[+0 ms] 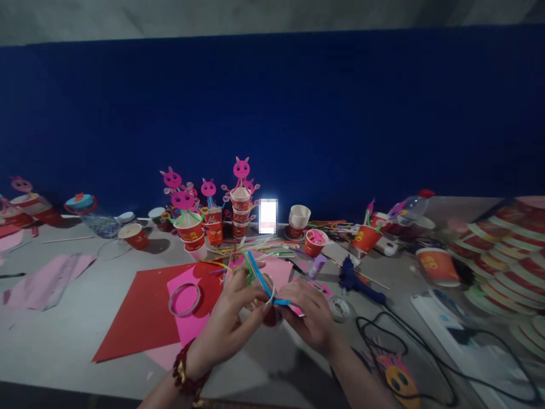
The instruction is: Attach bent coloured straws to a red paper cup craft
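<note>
Low over the middle of the table, a small red paper cup [271, 318] with a white rim is between my hands, partly hidden by the fingers. My left hand [234, 309] closes around the cup's side, its thumb near the rim. A bent blue pipe cleaner [259, 272] runs across the rim, its short end pointing right. My right hand [310, 313] pinches at that short end and lies against the cup's right side. A green pipe cleaner [249, 269] rises beside the blue one, near my left fingers.
Red card [140, 309] and a tape roll [184, 299] lie left. Decorated cups [189, 230] stand behind. To the right are a glue gun [361, 287], its black cable [400, 324], clear tape [339, 308], a purple glue stick [317, 266] and a white power strip [447, 341].
</note>
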### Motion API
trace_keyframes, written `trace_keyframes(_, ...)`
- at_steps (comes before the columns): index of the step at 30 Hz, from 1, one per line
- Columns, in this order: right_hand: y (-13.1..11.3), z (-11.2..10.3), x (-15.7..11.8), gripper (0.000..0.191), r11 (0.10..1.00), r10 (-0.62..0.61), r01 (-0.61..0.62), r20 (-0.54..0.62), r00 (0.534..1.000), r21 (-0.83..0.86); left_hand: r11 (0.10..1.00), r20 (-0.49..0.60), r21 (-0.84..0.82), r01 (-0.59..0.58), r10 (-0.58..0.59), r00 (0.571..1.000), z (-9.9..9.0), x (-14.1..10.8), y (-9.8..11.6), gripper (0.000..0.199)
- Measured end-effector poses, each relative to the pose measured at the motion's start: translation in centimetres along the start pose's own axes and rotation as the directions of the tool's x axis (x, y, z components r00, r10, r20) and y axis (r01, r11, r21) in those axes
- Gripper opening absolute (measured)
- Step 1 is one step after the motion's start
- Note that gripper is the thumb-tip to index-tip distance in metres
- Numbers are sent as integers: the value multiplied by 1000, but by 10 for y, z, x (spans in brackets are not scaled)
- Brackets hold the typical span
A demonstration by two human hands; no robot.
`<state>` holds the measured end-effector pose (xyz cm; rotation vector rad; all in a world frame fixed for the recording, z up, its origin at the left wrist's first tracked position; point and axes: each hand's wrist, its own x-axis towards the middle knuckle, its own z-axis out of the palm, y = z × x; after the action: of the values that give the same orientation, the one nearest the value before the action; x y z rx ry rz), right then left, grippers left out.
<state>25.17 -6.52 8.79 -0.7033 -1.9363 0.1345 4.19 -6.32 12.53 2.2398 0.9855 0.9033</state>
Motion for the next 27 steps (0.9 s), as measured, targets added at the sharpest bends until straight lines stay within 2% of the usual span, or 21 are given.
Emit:
trace_keyframes(6, 3, -1, 0, 14, 995, 95, -92, 101, 990, -35, 979, -2, 175, -104, 106, 994, -6, 4, 6, 19)
trace_keyframes(11, 4, -2, 0, 13, 994, 108, -108, 65, 992, -3, 957, -100, 261, -127, 158, 982, 3, 3, 1, 18)
trace_keyframes(19, 1, 4, -1, 6, 988, 137, -135, -17, 990, 78, 961, -252, 271, -53, 124, 960, 23, -2, -7, 21)
trace_keyframes(27, -7, 4, -1, 4, 965, 206, -188, -84, 975, 182, 955, -271, 277, -106, 184, 945, 25, 0, -7, 18)
